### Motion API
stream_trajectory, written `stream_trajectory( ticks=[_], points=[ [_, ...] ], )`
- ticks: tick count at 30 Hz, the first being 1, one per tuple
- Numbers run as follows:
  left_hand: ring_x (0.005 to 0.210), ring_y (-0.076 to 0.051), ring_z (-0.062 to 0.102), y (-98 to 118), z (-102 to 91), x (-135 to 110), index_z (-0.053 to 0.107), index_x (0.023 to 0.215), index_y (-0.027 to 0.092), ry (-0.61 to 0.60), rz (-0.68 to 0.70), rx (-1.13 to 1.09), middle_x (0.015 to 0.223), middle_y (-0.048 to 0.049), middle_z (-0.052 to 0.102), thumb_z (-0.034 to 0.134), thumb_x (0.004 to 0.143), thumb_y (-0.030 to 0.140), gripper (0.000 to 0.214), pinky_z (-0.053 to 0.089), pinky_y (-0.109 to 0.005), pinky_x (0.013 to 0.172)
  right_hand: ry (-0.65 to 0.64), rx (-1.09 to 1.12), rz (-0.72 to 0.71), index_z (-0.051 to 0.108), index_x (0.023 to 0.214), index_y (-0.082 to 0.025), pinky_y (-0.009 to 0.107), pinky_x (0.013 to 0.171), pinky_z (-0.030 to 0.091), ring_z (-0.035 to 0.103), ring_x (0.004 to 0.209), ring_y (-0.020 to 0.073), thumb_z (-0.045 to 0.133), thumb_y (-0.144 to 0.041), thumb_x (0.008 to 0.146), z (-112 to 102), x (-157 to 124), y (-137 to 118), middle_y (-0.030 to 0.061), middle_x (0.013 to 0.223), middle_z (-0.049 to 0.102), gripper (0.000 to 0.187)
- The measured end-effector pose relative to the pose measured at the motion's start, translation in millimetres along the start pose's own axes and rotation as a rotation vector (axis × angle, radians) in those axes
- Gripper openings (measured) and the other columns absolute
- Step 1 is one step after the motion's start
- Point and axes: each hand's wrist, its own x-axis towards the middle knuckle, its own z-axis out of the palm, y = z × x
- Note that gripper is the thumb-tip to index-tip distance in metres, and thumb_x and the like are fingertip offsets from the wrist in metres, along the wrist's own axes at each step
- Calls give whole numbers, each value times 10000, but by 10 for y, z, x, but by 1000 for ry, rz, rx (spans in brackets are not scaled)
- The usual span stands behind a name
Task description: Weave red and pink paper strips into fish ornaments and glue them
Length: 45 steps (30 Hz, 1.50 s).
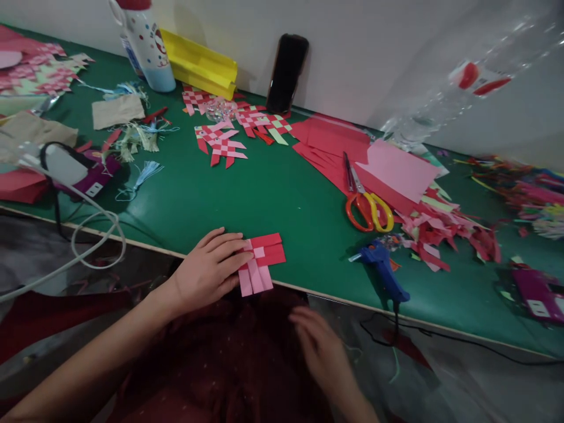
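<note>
My left hand (214, 267) grips a small woven piece of red and pink paper strips (268, 251) at the table's front edge. Its fingers lie across the piece's left side and hide that part. Red strip ends stick out to the right, and pink ones hang toward my lap. Below the edge, my right hand (319, 346) hovers over my lap, slightly blurred, fingers loosely apart and nothing visible in them. Finished woven paper fish (220, 143) lie further back on the green table (211, 194).
Red-and-yellow scissors (368, 208) rest by red paper sheets (328, 138) and paper scraps (434, 229). A blue glue gun (383, 273) lies near the front edge, its cord hanging down. A phone (287, 73) leans on the wall. Tassels (140, 176) and a white cable (117, 226) are left.
</note>
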Motion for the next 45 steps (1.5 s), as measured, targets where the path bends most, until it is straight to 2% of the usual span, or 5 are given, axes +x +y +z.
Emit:
stream_trajectory(
  ticks=[12,18,28,39,45],
  points=[
    [1042,-269,553,127,-109,0,623,1205,216,-53,-46,95,1080,-90,640,618,893,407,366,415,-518,1023,-180,104,-109,684,1083,-263,275,732,589,725,826,171,523,-223,945,-345,282,-354,34,956,760,216],
    [1280,-269,475,142,-82,9,563,1300,220,-70,-13,36,1324,-92,597,590,916,404,427,291,-499,1142,335,-91,-245,647,1141,-202,387,878,525,620,1005,228,543,-186,929,-449,775,-837,92,1051,698,237],
    [1350,-221,464,7,8,-93,586,1292,211,-28,38,35,1355,-49,614,522,960,336,360,235,-458,1208,86,-414,-245,546,1362,-240,627,1067,269,346,1360,392,481,-390,953,-154,906,-872,108,1463,497,441],
    [1258,-190,551,48,78,-72,651,1176,233,119,18,22,1239,-5,689,578,927,234,259,302,-411,1169,332,-255,-214,610,1191,-221,540,1009,434,459,1272,303,511,-180,941,-423,866,-574,114,1274,568,273],
    [1171,-172,604,107,121,-64,698,1066,225,208,8,29,1143,-16,723,543,926,142,225,331,-396,1138,76,-317,-330,571,1347,-219,570,1056,368,337,1377,370,455,-388,978,-288,1118,-874,132,1456,483,423]
  ],
)
